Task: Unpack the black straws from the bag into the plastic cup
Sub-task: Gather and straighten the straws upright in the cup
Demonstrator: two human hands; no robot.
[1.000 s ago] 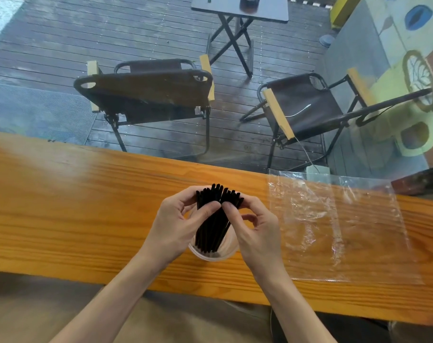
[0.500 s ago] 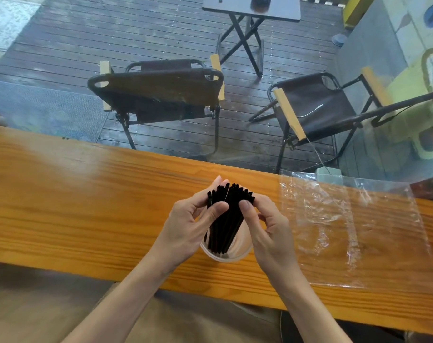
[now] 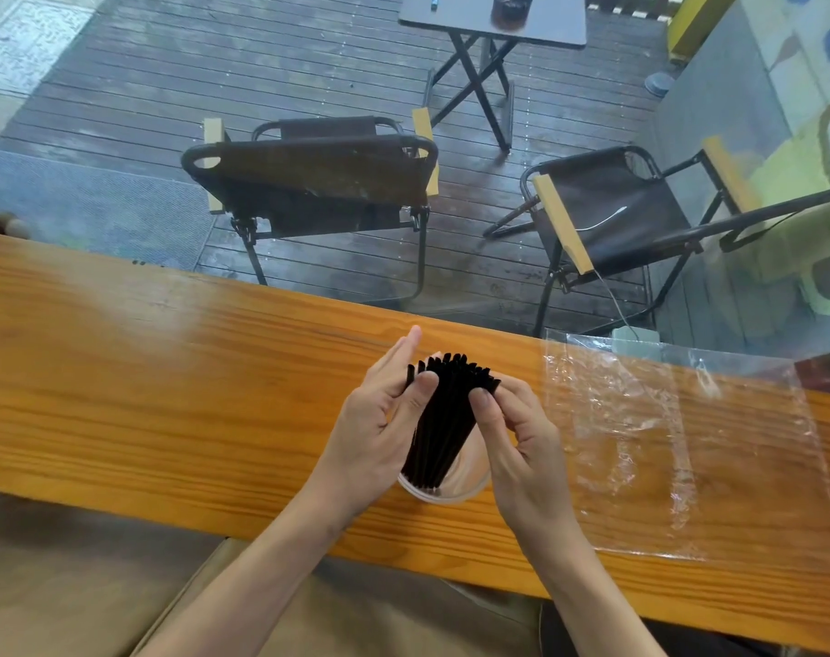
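A bundle of black straws (image 3: pixel 443 410) stands upright in a clear plastic cup (image 3: pixel 470 490) on the wooden counter. My left hand (image 3: pixel 379 419) cups the bundle's left side, thumb pressed against the straws near their tops, fingers stretched out behind them. My right hand (image 3: pixel 522 433) touches the bundle's right side with thumb and fingertips. The straw tops fan out slightly between both hands. The clear plastic bag (image 3: pixel 678 448) lies flat and crumpled on the counter to the right, with no straws visible inside.
The wooden counter (image 3: pixel 166 395) runs left to right along a glass pane. Beyond the glass are two dark folding chairs (image 3: pixel 318 177) and a small folding table (image 3: pixel 493 16) on wet decking. My lap is below the counter's near edge.
My left hand's fingers have straightened out behind the straws, and the straw tops have spread a little. The camera view has shifted, so everything sits further right in frame.
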